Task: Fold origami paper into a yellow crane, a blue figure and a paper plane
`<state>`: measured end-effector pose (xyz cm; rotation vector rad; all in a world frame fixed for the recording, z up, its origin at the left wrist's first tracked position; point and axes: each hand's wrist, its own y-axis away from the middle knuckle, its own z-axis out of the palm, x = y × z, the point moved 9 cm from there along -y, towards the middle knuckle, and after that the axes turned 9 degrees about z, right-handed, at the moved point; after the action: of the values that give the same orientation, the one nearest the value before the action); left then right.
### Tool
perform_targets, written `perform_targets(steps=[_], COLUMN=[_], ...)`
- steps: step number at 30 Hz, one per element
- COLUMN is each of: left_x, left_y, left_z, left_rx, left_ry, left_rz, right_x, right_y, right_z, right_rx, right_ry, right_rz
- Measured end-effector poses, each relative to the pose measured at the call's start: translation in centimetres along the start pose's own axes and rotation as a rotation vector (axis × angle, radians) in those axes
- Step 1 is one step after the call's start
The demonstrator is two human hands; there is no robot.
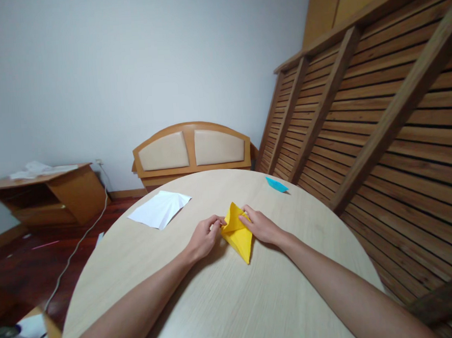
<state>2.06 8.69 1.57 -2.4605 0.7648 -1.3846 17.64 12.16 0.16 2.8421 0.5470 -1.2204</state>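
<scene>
Between my two hands is a folded sheet of yellow paper [239, 230], over the middle of the round table [234, 306]. One point of the paper faces me and another stands up on the far side. The left edge is pinched in the fingers of my left hand [206, 235]. On the opposite edge, my right hand [263, 225] grips the paper, its thumb and fingers near the upper fold. Creases and a raised flap show in the paper's middle.
A creased white sheet [160, 209] lies at the table's left. Near the far right edge sits a small blue folded paper [276, 184]. A slatted wooden frame [345, 110] leans along the right; a headboard [192, 148] stands behind the table. A white cable [81, 241] crosses the floor.
</scene>
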Motion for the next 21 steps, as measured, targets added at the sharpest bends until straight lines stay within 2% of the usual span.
perform_targets(steps=[10, 15, 21], left_x=[-0.4, -0.9, -1.5], left_y=[-0.1, -0.3, -0.4], left_z=[0.4, 0.3, 0.0], left_rx=[-0.003, 0.047, 0.093], left_ry=[-0.014, 0.02, -0.069], left_rz=[-0.008, 0.005, -0.013], right_x=[-1.0, -1.7, -1.9], right_y=[0.5, 0.8, 0.8], right_z=[0.1, 0.6, 0.2], right_rx=[-0.035, -0.078, -0.083], right_ry=[-0.012, -0.071, -0.151], right_rz=[-0.037, -0.051, -0.029])
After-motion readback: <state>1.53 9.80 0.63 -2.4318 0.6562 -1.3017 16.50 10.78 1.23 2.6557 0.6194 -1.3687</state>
